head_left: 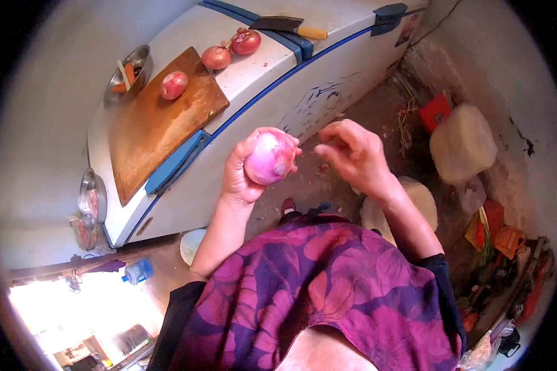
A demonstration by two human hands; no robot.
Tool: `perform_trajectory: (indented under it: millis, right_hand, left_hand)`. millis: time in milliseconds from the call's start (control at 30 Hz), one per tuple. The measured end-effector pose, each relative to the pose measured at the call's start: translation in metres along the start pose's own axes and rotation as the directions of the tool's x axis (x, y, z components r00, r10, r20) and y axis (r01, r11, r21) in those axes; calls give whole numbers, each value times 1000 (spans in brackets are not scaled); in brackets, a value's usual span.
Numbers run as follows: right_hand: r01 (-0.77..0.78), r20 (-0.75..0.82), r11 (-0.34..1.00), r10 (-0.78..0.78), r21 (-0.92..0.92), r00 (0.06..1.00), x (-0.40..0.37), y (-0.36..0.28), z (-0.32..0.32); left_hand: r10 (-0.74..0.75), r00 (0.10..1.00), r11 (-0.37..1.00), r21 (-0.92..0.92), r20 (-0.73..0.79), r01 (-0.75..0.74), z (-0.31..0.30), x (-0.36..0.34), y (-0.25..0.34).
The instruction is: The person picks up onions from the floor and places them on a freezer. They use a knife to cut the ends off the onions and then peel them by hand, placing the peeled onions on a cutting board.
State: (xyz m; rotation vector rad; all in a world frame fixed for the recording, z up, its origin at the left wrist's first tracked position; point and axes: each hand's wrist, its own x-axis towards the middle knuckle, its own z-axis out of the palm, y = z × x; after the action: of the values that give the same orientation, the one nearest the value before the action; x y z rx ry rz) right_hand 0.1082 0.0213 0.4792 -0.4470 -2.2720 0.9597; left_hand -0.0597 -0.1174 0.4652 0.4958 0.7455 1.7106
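A purple onion (266,162) with a shiny, mostly bare surface rests in my left hand (241,176), the fingers wrapped round it. To its right, my right hand (353,154) is raised apart from the onion, its thumb and fingers curved with a gap between them; I see nothing in it. Another onion (174,85) lies on the wooden cutting board (161,130). Just beyond the board's upper right corner sit two more onions, one smaller (216,58) and one larger (246,42).
A knife (284,25) with a wooden handle lies on the white freezer (254,80). Metal bowls (143,62) stand at its left side, one with orange and white pieces. On the floor at right are pale containers (464,145), a red object (435,112) and clutter.
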Motion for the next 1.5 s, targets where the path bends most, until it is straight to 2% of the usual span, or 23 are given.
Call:
perform_trajectory:
  millis: [100,200,267,367,467,567,667,767,867,900,967,1000,1100,1133,1200,1233,1300,1500]
  right_hand:
    - [142,22,986,-145,84,989,6,-30,7]
    - [133,16,981,-136,139,991,9,-29,18]
    - [155,-16,975,-155,162,988,11,-26,25]
    - [174,-15,981,-173,84,985,9,-25,27]
    - [263,8,963,-263,-65,965,7,-24,29]
    - [279,103,949,-266,-144,958,4,-24,28]
    - [280,84,955,-272,-101,959,2,-14,34]
    - [280,-2,951,-283,-133,959,-1,-8,46]
    - [264,-115,964,-261,17,959,-1,-7,47]
    - [187,-142,978,-172,94,975,-1,-4,47]
    - [31,-173,968,13,251,985,-2,3,44]
    - [-26,-163,972,65,234,984,-1,0,37]
    - [-69,-83,966,92,251,992,-3,3,34]
    - [-57,-90,979,76,195,993,-3,3,33]
    - [29,-103,967,-2,253,995,-3,-2,33]
    - [70,-110,957,-40,281,993,-4,-6,33]
    - [21,-37,969,-12,244,999,-5,-19,26]
    - [134,-100,988,-126,81,987,-7,-14,34]
  left_hand:
    - [88,993,996,-19,-81,-89,5,2,-4]
    - [71,976,997,7,-207,-71,14,-2,0]
    - [49,971,999,5,-236,-49,15,-6,2]
    - [64,966,996,70,-252,-48,17,-9,2]
    - [79,960,985,169,-270,-34,24,-11,5]
    - [101,949,970,242,-299,-27,19,-10,1]
    - [111,941,956,294,-321,-12,15,-10,-8]
    - [106,938,950,311,-331,2,15,-9,-11]
    - [94,950,957,291,-298,-3,18,-10,-10]
    - [91,956,960,281,-278,-9,20,-9,-8]
    - [4,975,992,126,-221,25,25,-10,-4]
    - [-36,982,998,49,-187,46,28,-11,-2]
    - [-123,976,990,-88,-179,108,34,-8,6]
    - [-109,977,992,-77,-183,97,33,-8,6]
    - [-83,977,996,-57,-194,73,29,-7,3]
    - [5,976,999,41,-218,4,25,-6,0]
    - [181,954,964,237,-240,-124,18,-4,-9]
    - [319,910,899,387,-265,-203,30,-3,-19]
